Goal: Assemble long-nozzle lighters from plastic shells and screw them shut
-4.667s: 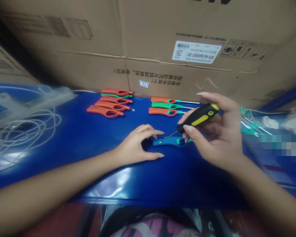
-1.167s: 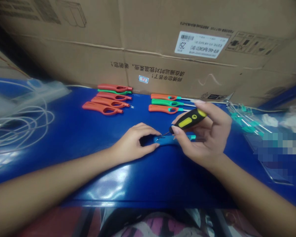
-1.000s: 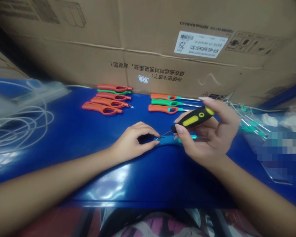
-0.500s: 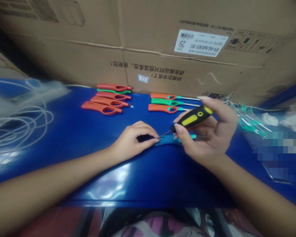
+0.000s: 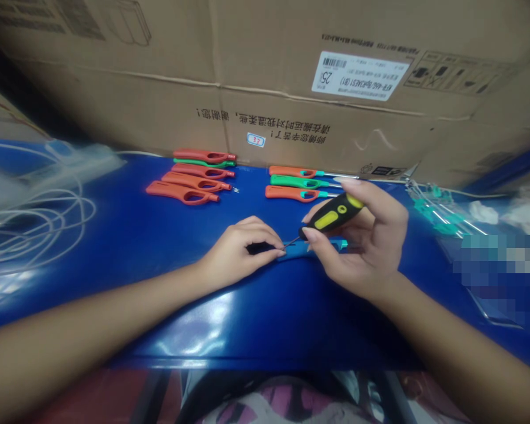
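In the head view, my right hand (image 5: 371,235) grips a black and yellow screwdriver (image 5: 329,219), its thin shaft slanting down to the left. The tip meets the near end of a blue long-necked lighter (image 5: 298,249), close to my left fingertips. My left hand (image 5: 242,247) pinches that end of the lighter between thumb and fingers, partly hiding it. The lighter lies flat on the blue table (image 5: 229,318); my right hand covers part of its trigger end and metal tube.
Behind, red-orange and green lighter handles (image 5: 183,192) lie stacked at the left, beside tiny metal bits (image 5: 235,189). Three lighters with metal tubes (image 5: 291,194) lie to their right. Teal-ended tubes (image 5: 441,209) sit far right, coiled white cable (image 5: 48,206) far left. A cardboard box (image 5: 159,106) stands behind.
My right hand and the screwdriver have shifted left and slightly down, with the tip staying near my left fingertips. My left hand holds almost the same place.
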A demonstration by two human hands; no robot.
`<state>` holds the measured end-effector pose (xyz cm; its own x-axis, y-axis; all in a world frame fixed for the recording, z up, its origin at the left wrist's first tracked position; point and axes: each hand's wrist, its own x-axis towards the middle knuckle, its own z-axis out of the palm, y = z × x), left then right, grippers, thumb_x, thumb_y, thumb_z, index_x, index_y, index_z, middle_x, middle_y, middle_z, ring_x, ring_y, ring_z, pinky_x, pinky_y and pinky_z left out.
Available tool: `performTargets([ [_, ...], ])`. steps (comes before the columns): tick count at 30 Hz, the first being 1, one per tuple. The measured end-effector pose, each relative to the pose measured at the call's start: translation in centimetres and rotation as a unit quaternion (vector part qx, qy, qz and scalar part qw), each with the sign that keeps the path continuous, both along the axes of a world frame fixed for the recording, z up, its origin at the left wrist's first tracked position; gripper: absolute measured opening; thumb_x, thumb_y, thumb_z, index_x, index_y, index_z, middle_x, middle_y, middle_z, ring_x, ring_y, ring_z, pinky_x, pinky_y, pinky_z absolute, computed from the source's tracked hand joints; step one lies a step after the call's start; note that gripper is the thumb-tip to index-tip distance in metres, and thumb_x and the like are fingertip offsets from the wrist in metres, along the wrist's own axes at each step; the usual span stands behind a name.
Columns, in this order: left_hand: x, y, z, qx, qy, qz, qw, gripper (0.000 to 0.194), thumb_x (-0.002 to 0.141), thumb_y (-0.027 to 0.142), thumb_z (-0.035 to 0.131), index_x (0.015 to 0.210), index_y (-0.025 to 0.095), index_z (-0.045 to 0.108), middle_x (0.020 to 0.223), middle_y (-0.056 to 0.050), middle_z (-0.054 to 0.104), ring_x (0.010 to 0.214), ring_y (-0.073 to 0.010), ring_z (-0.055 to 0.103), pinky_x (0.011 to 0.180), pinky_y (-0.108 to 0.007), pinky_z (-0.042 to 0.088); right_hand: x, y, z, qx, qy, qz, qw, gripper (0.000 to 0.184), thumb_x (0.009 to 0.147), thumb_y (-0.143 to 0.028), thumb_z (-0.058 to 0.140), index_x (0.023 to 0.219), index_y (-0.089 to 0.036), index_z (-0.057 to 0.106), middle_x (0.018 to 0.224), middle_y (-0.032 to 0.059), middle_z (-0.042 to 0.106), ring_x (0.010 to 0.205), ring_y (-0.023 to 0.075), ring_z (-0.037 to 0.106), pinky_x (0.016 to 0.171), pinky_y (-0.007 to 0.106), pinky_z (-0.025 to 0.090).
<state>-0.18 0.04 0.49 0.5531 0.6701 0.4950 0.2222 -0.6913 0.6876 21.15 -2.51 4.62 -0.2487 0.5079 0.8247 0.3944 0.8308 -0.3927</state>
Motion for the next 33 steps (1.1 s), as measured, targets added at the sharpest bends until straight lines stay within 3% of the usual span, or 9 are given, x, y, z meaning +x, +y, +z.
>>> performTargets([
  [6, 0.04, -0.14, 0.11, 0.017, 0.005, -0.001, 1.000, 0.008, 0.089, 0.022, 0.075, 0.096, 0.019, 0.074, 0.096, -0.003, 0.077, 0.093, -0.0170, 0.068, 0.089, -0.033, 0.052, 0.47, 0.16, 0.20, -0.014, -0.045, 0.029, 0.998, 0.073, 0.095, -0.023, 0.065, 0.154, -0.041, 0.026, 0.150, 0.0074, 0.048, 0.112, 0.0279, 0.070, 0.067, 0.037, 0.070],
  [11, -0.13, -0.19, -0.11, 0.017, 0.049, 0.022, 0.998, 0.038, 0.082, 0.033, 0.082, 0.114, 0.019, 0.069, 0.110, -0.005, 0.074, 0.106, -0.0206, 0.066, 0.097, -0.036, 0.051, 0.63, 0.22, 0.11, -0.026, -0.039, 0.016, 0.999, 0.069, 0.097, -0.026, 0.061, 0.154, -0.041, 0.026, 0.150, 0.0078, 0.048, 0.104, 0.0243, 0.072, 0.065, 0.035, 0.070],
  [14, -0.27, -0.25, -0.26, 0.010, 0.074, 0.032, 0.997, 0.045, 0.081, 0.033, 0.081, 0.121, 0.020, 0.065, 0.115, -0.006, 0.072, 0.110, -0.0222, 0.064, 0.099, -0.038, 0.050, 0.57, 0.21, 0.06, -0.026, -0.025, 0.015, 0.999, 0.068, 0.097, -0.024, 0.061, 0.154, -0.041, 0.028, 0.154, 0.0067, 0.044, 0.099, 0.0220, 0.073, 0.065, 0.035, 0.070],
  [17, -0.34, -0.28, -0.30, 0.006, 0.097, 0.026, 0.995, 0.046, 0.082, 0.032, 0.080, 0.123, 0.021, 0.064, 0.117, -0.007, 0.072, 0.111, -0.0238, 0.064, 0.100, -0.041, 0.050, 0.56, 0.31, -0.01, -0.022, -0.027, 0.024, 0.999, 0.071, 0.095, -0.021, 0.063, 0.154, -0.041, 0.029, 0.156, 0.0061, 0.042, 0.103, 0.0233, 0.072, 0.063, 0.034, 0.069],
  [33, -0.03, -0.13, 0.13, -0.009, 0.123, 0.013, 0.992, 0.034, 0.085, 0.029, 0.074, 0.118, 0.021, 0.069, 0.114, -0.006, 0.074, 0.109, -0.0244, 0.063, 0.101, -0.043, 0.047, 0.95, 0.99, -0.38, -0.001, -0.048, 0.072, 0.996, 0.079, 0.089, -0.015, 0.070, 0.154, -0.038, 0.031, 0.141, 0.0064, 0.058, 0.111, 0.0266, 0.071, 0.067, 0.035, 0.069],
])
